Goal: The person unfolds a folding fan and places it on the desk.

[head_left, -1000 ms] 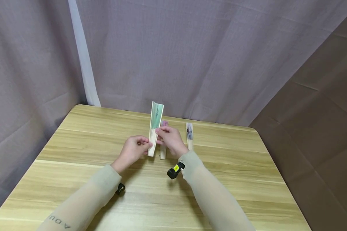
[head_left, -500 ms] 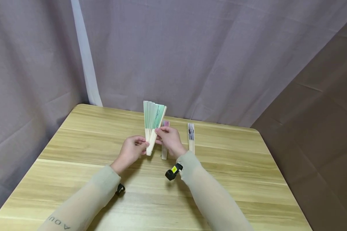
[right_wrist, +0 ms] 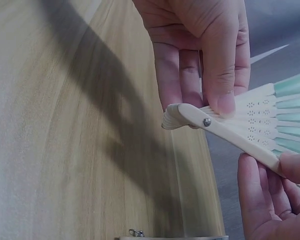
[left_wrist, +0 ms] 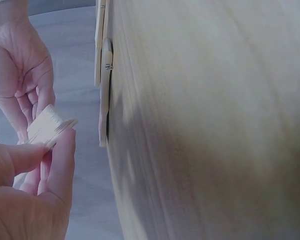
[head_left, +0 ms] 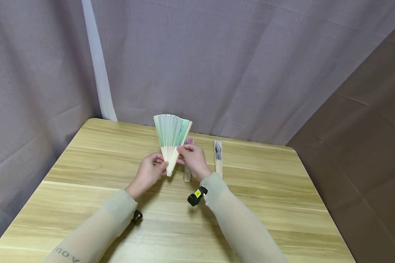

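A green folding fan, partly spread, is held up above the table between both hands. My left hand pinches its ribs on the left side near the pivot, thumb in front. On the right edge, the thick outer rib is pinched by the thumb and fingers of my right hand. The right wrist view shows the fan's pale ribs with small cut-out flowers and a metal pivot pin. Behind the right hand lies a folded pink fan, partly hidden. Farther right lies a folded fan with a grey printed leaf.
The wooden table has rounded far corners. A grey curtain hangs behind its far edge, and a brown cloth hangs on the right. Black wrist cameras sit at both cuffs.
The green fan has gone from nearly folded to partly spread, its left side swinging out leftward. Both hands stay close to where they were, and the two folded fans lie still.
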Motion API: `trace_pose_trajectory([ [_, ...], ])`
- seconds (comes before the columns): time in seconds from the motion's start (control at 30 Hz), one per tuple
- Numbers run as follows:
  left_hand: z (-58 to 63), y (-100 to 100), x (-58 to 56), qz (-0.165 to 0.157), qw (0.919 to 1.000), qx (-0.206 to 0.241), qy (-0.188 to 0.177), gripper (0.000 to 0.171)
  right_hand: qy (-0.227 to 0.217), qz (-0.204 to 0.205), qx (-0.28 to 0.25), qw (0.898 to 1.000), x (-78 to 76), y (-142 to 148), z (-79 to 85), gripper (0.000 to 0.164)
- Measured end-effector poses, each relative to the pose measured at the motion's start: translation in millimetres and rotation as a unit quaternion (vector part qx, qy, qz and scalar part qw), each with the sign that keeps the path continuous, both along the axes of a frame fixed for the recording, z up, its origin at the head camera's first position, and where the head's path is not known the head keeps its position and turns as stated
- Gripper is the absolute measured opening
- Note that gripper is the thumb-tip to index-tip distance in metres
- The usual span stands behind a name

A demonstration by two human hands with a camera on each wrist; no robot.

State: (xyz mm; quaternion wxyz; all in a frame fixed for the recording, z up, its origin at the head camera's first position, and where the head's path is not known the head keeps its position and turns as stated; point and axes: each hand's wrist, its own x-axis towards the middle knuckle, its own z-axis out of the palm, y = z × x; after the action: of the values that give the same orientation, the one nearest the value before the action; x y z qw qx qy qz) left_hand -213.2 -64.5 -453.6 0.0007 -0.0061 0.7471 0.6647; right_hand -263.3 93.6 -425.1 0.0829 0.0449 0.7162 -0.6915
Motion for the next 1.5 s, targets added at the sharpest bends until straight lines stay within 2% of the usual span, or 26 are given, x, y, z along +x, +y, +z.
trace_pose_trajectory([
  [0.7, -2.4, -1.0, 0.7, 0.015, 0.9993, 0.033, -0.001, 0.015, 0.008, -0.013, -0.020, 1.000, 0.6, -0.5, -2.6, 0.024],
  [0.87, -4.0, -0.8, 0.6, 0.016, 0.9991, 0.038, 0.008, 0.015, 0.004, -0.016, -0.022, 1.000, 0.6, -0.8, -1.6, 0.023],
  [1.27, -2.8, -1.1, 0.7, 0.014, 0.9993, -0.003, 0.036, 0.013, 0.001, -0.001, -0.021, 1.000, -1.3, 1.7, -4.9, 0.028],
  [1.5, -1.5, -1.7, 2.0, 0.013, 0.9993, 0.015, 0.032, 0.012, 0.001, -0.016, -0.021, 1.000, -1.5, 3.1, -3.7, 0.025],
])
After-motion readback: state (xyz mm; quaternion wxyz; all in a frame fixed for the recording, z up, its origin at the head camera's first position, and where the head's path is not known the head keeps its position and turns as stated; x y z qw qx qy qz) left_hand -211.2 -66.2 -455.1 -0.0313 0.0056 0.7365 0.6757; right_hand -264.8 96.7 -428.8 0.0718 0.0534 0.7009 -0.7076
